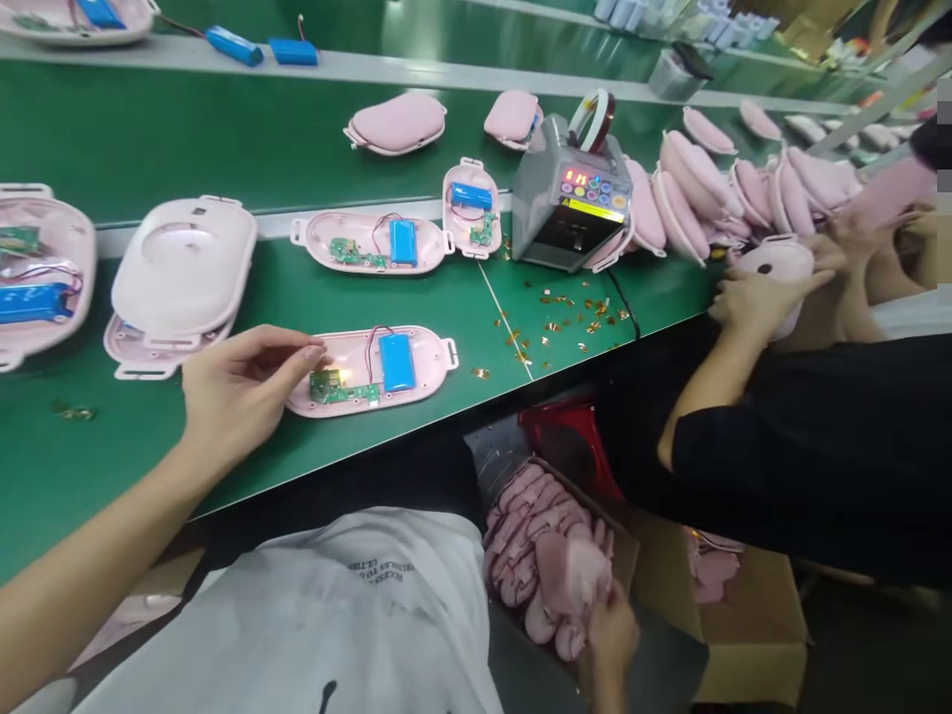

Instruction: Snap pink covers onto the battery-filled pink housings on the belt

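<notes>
My left hand (242, 382) pinches the left end of an oval pink plastic shell (342, 349) near the bench edge. Inside that shell sit a green circuit board (346, 392), with a small light glowing by it, and a blue battery (397, 361) joined by thin wires. Down below the bench, my right hand (614, 630) grips a soft pink cover (572, 570) over an open carton (621, 555) packed with similar pink covers. Part of the right fingers is hidden behind the cover.
Other shells with boards and batteries (372, 243) lie behind. A grey tape dispenser (569, 198) stands beyond scattered amber tape bits (587, 317). Pink padded cases (699, 178) are piled to the right. A co-worker's hands (766, 288) hold a pink shell there.
</notes>
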Available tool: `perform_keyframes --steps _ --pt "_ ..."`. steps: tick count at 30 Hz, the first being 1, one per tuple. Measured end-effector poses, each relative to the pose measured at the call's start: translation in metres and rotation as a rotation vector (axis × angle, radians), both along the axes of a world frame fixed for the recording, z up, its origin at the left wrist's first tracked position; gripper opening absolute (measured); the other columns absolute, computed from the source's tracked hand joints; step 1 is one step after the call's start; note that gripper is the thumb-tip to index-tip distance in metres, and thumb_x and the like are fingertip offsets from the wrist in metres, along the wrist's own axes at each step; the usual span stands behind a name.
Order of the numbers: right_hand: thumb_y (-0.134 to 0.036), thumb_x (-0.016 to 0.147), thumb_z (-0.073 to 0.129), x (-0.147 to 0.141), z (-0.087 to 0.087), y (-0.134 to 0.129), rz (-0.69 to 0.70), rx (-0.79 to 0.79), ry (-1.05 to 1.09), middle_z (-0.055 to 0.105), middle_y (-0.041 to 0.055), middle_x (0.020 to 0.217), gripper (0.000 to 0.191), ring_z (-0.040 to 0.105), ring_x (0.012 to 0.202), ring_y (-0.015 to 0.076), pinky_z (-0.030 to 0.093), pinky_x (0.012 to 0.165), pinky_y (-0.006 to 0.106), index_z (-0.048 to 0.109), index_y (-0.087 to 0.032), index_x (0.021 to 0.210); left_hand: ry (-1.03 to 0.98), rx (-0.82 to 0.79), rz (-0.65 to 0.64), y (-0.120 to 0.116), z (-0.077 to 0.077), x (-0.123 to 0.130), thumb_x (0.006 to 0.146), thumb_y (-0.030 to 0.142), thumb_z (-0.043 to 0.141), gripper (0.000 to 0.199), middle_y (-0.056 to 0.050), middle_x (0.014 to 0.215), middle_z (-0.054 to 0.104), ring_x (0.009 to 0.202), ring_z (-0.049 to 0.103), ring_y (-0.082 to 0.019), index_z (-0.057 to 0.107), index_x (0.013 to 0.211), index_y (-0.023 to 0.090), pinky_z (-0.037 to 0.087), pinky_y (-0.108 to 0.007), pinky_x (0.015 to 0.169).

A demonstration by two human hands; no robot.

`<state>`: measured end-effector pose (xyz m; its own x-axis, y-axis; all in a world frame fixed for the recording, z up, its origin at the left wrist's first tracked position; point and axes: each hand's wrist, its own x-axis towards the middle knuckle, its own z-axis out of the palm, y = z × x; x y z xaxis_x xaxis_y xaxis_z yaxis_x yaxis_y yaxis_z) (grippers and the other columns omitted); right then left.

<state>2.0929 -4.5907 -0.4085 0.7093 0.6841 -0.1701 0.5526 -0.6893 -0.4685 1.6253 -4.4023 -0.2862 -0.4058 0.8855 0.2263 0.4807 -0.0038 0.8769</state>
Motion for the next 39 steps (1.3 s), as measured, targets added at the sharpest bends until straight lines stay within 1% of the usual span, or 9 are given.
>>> perform_keyframes --steps 5,8,11,15,22,29,32,35,39 --pt "-0.070 0.075 0.058 -0.030 0.078 0.071 0.267 0.149 0.288 0.070 0.0077 0.097 0.063 0.066 0.086 0.0235 0.053 0.073 0.031 0.065 -0.017 0.107 -0.011 -0.017 -0.025 0.000 0.000 -0.006 0.078 0.042 0.069 0.025 0.000 0.069 0.074 0.058 0.065 -0.015 0.073 0.079 0.018 0.054 -0.024 0.055" --pt "-0.054 0.081 0.065 -0.102 0.132 0.148 0.681 0.171 0.400 0.067 0.0030 0.084 0.044 0.061 0.072 0.0161 0.049 0.066 0.024 0.067 -0.016 0.105 -0.046 -0.015 -0.108 -0.005 -0.001 -0.011 0.079 0.042 0.066 0.024 -0.002 0.070 0.075 0.056 0.064 -0.016 0.074 0.079 0.018 0.052 -0.024 0.052" --pt "-0.050 0.079 0.068 -0.186 0.158 0.219 0.775 0.383 0.604 0.064 0.0013 0.076 0.039 0.057 0.065 0.0137 0.047 0.058 0.022 0.064 -0.016 0.097 -0.083 -0.004 -0.184 -0.014 -0.001 -0.015 0.081 0.039 0.065 0.023 -0.004 0.075 0.076 0.059 0.066 -0.016 0.074 0.081 0.018 0.054 -0.025 0.057" --pt "-0.043 0.058 0.082 -0.275 0.150 0.261 0.687 0.514 0.902 0.068 0.0074 0.093 0.057 0.065 0.082 0.0201 0.054 0.066 0.027 0.059 -0.014 0.101 -0.089 0.085 -0.194 -0.025 0.000 -0.016 0.089 0.036 0.060 0.021 -0.004 0.077 0.075 0.066 0.068 -0.016 0.074 0.088 0.020 0.056 -0.026 0.066" --pt "-0.035 0.067 0.082 -0.324 0.143 0.234 0.651 0.760 0.838 0.067 0.0075 0.100 0.057 0.066 0.090 0.0175 0.057 0.079 0.027 0.057 -0.015 0.114 0.083 0.352 0.045 -0.024 0.001 -0.013 0.093 0.024 0.059 0.016 -0.010 0.114 0.062 0.105 0.061 -0.021 0.073 0.085 0.022 0.052 -0.038 0.094" --pt "-0.032 0.079 0.074 -0.340 0.136 0.209 0.558 0.682 1.069 0.054 0.0112 0.136 0.065 0.062 0.112 0.0231 0.058 0.089 0.040 0.045 -0.025 0.137 -0.772 0.180 -0.059 -0.007 -0.015 -0.010 0.082 0.031 0.073 0.043 -0.006 0.103 0.068 0.076 0.069 -0.017 0.055 0.120 0.022 0.056 -0.027 0.064" --pt "-0.035 0.081 0.073 -0.329 0.131 0.217 0.609 0.654 0.965 0.056 0.0131 0.133 0.062 0.062 0.113 0.0252 0.054 0.096 0.047 0.046 -0.021 0.135 -0.908 0.056 -0.206 -0.005 -0.016 -0.014 0.080 0.032 0.072 0.033 -0.002 0.083 0.068 0.068 0.066 -0.014 0.060 0.107 0.017 0.053 -0.023 0.062" --pt "-0.037 0.077 0.077 -0.317 0.143 0.239 0.787 0.870 0.569 0.059 0.0152 0.128 0.062 0.059 0.117 0.0282 0.049 0.102 0.049 0.051 -0.016 0.129 -0.833 0.018 -0.257 -0.007 -0.014 -0.016 0.081 0.035 0.069 0.025 -0.001 0.079 0.067 0.072 0.065 -0.014 0.064 0.093 0.014 0.052 -0.023 0.064" --pt "-0.042 0.080 0.070 -0.325 0.172 0.273 1.437 0.811 -0.127 0.069 0.0072 0.108 0.038 0.064 0.099 0.0258 0.046 0.096 0.043 0.065 -0.021 0.112 -0.723 0.000 -0.258 -0.007 -0.011 -0.014 0.081 0.036 0.067 0.027 -0.003 0.081 0.069 0.074 0.066 -0.016 0.064 0.096 0.013 0.054 -0.025 0.065"
